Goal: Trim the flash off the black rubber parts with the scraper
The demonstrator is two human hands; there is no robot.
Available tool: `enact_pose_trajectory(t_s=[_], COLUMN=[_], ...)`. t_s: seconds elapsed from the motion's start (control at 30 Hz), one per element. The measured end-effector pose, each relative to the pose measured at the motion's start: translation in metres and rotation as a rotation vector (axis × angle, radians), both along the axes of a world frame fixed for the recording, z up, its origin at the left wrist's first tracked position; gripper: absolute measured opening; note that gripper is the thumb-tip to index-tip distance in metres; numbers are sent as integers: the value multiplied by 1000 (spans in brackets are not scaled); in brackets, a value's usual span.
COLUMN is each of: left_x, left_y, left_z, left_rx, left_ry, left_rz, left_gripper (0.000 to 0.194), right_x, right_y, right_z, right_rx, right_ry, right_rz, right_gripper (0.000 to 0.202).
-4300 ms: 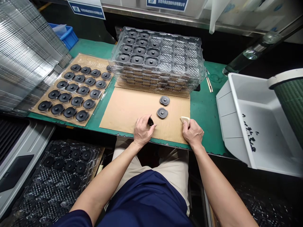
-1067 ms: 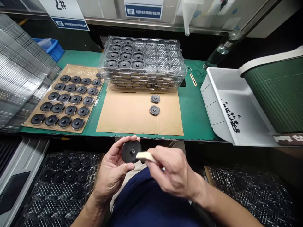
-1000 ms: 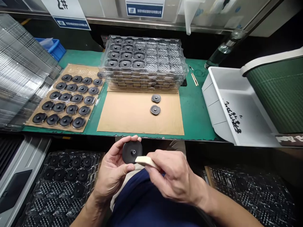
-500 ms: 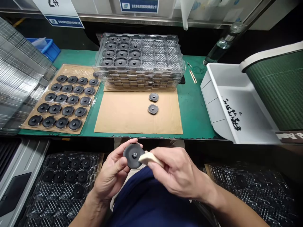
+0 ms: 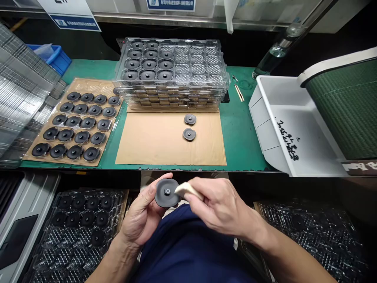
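A round black plastic disc (image 5: 161,198) with a small raised hub at its centre is held by its edge in my left hand (image 5: 141,220), hub side up. My right hand (image 5: 220,206) is closed on a folded cream-coloured cloth pad (image 5: 186,190), pinched between thumb and fingers. The pad's tip touches or nearly touches the disc's right rim. Both hands are in front of the bench edge, above my lap. Two similar discs, a nearer disc (image 5: 189,134) and a farther disc (image 5: 190,119), lie on a cardboard sheet (image 5: 153,141) on the bench.
Behind the cardboard stands a stack of clear blister trays (image 5: 173,92), its top tray partly filled with discs. A disc-filled tray (image 5: 66,125) lies left. At right sit a grey bin (image 5: 266,129) with black scraps, tweezers (image 5: 239,93) and a bottle (image 5: 272,57). More trays (image 5: 76,236) lie below.
The disc has turned slightly in my left hand, whose thumb has shifted on its edge. The pad has moved a little up and right along the rim.
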State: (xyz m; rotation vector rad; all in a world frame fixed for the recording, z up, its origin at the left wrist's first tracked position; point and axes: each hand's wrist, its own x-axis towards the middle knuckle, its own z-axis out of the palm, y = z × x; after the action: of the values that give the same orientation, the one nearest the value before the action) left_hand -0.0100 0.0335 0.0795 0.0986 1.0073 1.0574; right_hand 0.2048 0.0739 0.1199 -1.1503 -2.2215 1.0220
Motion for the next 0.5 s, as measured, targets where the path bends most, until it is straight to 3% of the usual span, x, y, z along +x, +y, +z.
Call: enact_pose_trajectory(t_s=[0.07,0.2,0.33,0.5], left_x=[1,3,6,9], left_y=[1,3,2,1], left_z=[1,3,2,0], left_rx=[-4,42,11,41], left_ry=[0,19,39,38], left_rz=[11,-12,-4,-32], left_gripper=[44,43,43,43], right_x=[0,-1,-3,-3], right_y=[0,0,1,-1], right_z=[1,-2,-3,-1], right_rx=[-35,74,105,206], right_ry=[16,-68,-110,-170], right_rz=[74,-20,41,2], right_gripper=[29,25,27,22])
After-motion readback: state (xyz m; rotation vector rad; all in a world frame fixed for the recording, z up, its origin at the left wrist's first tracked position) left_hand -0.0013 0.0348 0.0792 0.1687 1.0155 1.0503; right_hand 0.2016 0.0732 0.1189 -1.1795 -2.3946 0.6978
